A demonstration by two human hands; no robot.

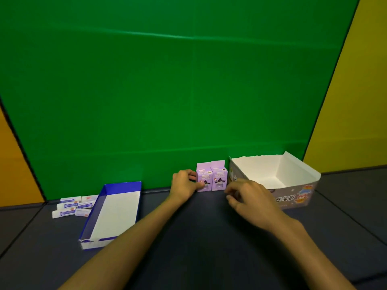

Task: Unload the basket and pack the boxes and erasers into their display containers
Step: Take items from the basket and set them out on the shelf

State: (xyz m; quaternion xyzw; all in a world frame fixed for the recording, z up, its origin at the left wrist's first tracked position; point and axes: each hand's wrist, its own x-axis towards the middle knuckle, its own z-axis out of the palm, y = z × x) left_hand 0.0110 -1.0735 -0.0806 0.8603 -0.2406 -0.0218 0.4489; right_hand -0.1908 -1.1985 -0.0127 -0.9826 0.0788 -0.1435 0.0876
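Left hand [185, 183]: gripping the left purple box [203, 178] by its left side, thumb across the front low down, fingers curling round the far edge.
Right hand [249, 195]: hovering just right of the right purple box [218, 176], fingers loosely curled and holding nothing (relaxed, not clenched).
Purple boxes: standing upright and touching side by side on the dark counter [188, 237], against the green backdrop [167, 80].
Grey display container [293, 195]: sitting open just right of the boxes, white inside, nothing showing in it.
Erasers [73, 206]: lying loose in a small cluster at the left, just beside the blue tray [117, 210], none in it yet.
Doing the step well: probably closing the right hand on the right box so both lift together, keeping them upright and pressed flush, then lowering them into a back corner of the grey container to leave room for rows.
Risk: tipping one light box by squeezing only from one side.
Hidden or unclear: basket not appearing anywhere in view; near floor of the grey container hiding behind its front wall; right fingertips blurring; print on boxes and erasers too small for reading; left fingers behind the box out of sight.
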